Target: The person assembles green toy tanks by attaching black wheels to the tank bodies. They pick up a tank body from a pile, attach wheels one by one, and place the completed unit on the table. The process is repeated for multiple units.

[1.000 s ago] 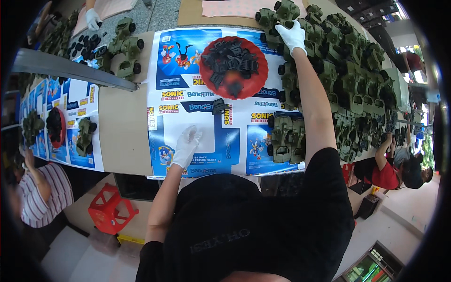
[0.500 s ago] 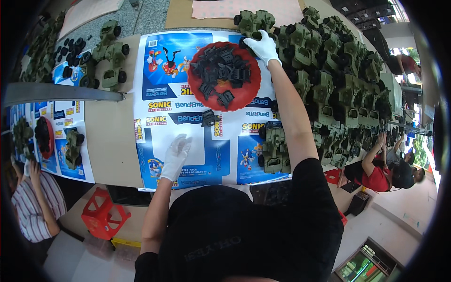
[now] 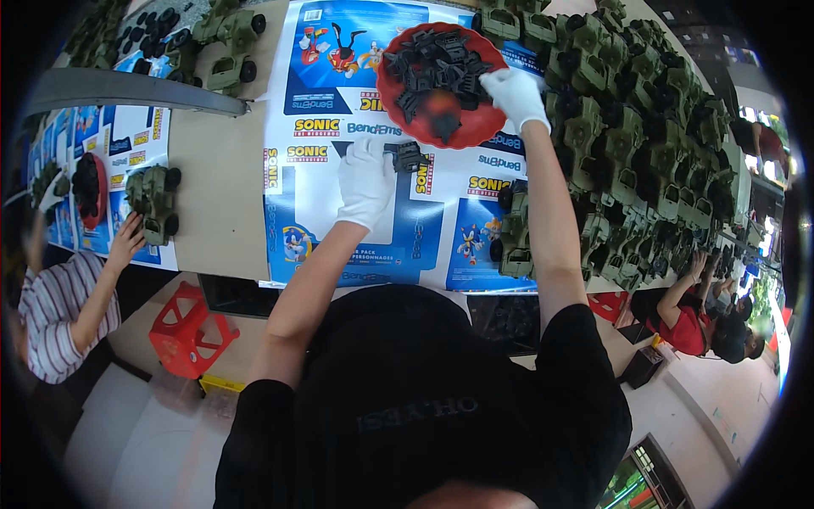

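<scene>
My left hand [image 3: 365, 185], in a white glove, is over the printed sheet [image 3: 339, 246] with its fingers stretched forward and loosely bent. Just right of it lies a loose black plastic part [image 3: 410, 158]. My right hand [image 3: 519, 97], also gloved, is at the right rim of a red scalloped bowl [image 3: 493, 127]. Its fingers are drawn together beside the black plastic parts [image 3: 441, 64] heaped there; whether a part is between them is hidden. Nearer me on the right stands a green toy vehicle [image 3: 515, 242], partly behind my right forearm.
Rows of green toy vehicles [image 3: 606, 144] crowd the table's right side. More vehicles [image 3: 229, 51] stand at the far left. A grey metal bar [image 3: 144, 92] crosses the left side. A co-worker's hand [image 3: 127, 242] touches a vehicle there. A red stool [image 3: 191, 331] stands below.
My right hand has come back from a green vehicle at the far side to the bowl's right rim. My left hand has moved forward, beside the loose black part. The whole view has shifted.
</scene>
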`<control>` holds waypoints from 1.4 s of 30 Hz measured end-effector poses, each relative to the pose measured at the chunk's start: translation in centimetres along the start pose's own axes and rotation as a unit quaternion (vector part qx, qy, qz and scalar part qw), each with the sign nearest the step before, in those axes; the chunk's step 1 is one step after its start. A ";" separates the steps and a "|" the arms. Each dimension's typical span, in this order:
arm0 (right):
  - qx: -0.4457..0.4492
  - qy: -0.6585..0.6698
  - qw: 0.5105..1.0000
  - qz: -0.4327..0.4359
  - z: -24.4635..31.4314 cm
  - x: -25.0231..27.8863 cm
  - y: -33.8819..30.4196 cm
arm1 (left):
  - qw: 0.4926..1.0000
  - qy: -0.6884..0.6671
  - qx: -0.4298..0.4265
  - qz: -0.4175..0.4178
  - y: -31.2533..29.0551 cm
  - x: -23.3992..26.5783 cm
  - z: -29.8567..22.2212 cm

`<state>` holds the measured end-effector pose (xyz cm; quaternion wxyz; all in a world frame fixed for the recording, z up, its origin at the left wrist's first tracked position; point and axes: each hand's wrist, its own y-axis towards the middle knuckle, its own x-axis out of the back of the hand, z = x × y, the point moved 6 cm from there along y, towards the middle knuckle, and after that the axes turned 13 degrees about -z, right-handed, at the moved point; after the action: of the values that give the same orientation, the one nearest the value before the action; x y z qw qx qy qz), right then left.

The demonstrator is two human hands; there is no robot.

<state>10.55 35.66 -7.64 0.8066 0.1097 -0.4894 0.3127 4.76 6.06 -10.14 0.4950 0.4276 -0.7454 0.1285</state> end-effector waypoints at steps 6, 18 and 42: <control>0.007 -0.198 0.980 0.011 2.0 -6.7 -7.4 | 0.969 -0.043 -0.235 -0.062 7.3 -1.5 -2.2; -0.059 0.159 0.977 -0.130 -4.2 -6.8 -7.0 | 0.986 0.102 0.083 -0.105 16.2 1.5 9.3; -0.161 0.348 0.923 -0.027 4.3 -1.5 -20.0 | 0.920 0.196 0.108 0.321 3.8 6.5 7.3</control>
<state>19.22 17.40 -4.20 0.9413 -0.1240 -0.2181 0.2260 -3.69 0.57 -7.21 0.5141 0.1829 -0.7125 0.4412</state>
